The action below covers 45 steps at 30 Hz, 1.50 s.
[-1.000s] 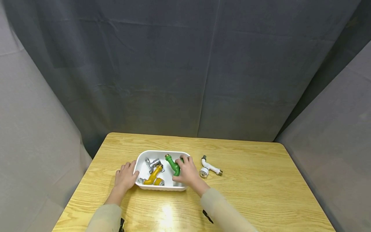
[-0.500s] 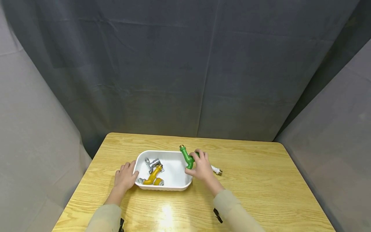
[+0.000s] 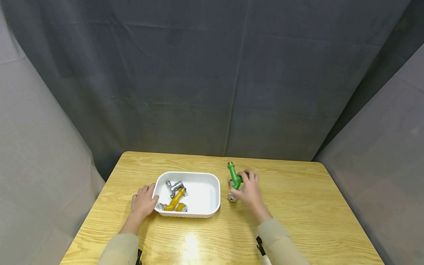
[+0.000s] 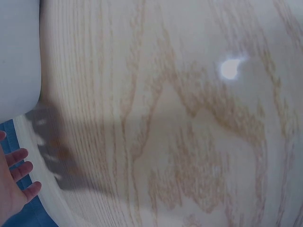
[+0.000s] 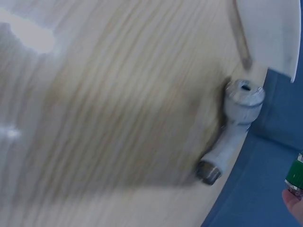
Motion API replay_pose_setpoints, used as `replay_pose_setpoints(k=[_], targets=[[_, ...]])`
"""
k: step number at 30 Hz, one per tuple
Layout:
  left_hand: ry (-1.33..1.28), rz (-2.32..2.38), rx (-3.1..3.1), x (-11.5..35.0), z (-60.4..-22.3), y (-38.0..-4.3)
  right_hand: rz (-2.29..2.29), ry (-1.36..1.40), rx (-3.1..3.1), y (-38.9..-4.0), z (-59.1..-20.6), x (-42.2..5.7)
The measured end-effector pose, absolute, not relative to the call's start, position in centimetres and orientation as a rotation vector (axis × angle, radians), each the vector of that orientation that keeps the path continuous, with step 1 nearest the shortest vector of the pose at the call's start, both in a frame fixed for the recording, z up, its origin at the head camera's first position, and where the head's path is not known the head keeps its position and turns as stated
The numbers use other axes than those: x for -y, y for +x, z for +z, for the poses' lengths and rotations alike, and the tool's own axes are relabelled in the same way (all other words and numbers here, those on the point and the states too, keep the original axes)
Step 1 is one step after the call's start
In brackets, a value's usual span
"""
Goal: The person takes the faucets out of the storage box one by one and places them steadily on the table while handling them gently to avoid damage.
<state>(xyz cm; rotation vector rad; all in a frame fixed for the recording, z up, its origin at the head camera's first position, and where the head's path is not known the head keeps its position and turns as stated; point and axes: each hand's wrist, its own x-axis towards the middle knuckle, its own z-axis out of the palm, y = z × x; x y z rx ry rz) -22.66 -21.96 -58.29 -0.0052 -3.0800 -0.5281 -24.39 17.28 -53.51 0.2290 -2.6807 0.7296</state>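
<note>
My right hand [image 3: 250,191] holds a green faucet [image 3: 236,179] with a brass threaded end, raised to the right of a white tray [image 3: 202,197]. Behind and below it a white faucet [image 3: 232,198] is partly hidden by the hand; the right wrist view shows this white faucet [image 5: 232,130] lying on the table, with only the green faucet's end [image 5: 296,174] visible at the edge. Against the tray's left side rests my left hand [image 3: 144,201], fingers extended. Inside the tray lie a yellow faucet [image 3: 175,202] and a silver faucet [image 3: 176,187].
The wooden table [image 3: 298,209] extends to both sides of the tray. A dark curtain [image 3: 185,81] hangs behind it, with pale fabric walls [image 3: 381,147] at left and right. Light glares off the table's front.
My right hand has lifted the green faucet out of the tray and carried it right, to over the white faucet. The left hand stays where it was.
</note>
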Motion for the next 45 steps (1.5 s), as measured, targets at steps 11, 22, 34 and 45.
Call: replay_pose_setpoints(k=[11, 22, 34, 45], targets=[[0.000, -0.531, 3.084, 22.0, -58.3, -22.6, 0.760, 0.064, 2.713, -23.6, -55.0, -20.7], [-0.003, -0.535, 3.081, 22.1, -58.3, -22.5, 0.757, -0.077, 2.775, -22.8, -57.4, -23.7], [0.001, -0.547, 3.084, 22.0, -58.3, -22.5, 0.768, -0.153, 2.866, -22.2, -59.1, -25.4], [0.002, -0.534, 3.087, 22.1, -58.3, -22.5, 0.756, -0.170, 2.889, -21.8, -59.6, -25.8]])
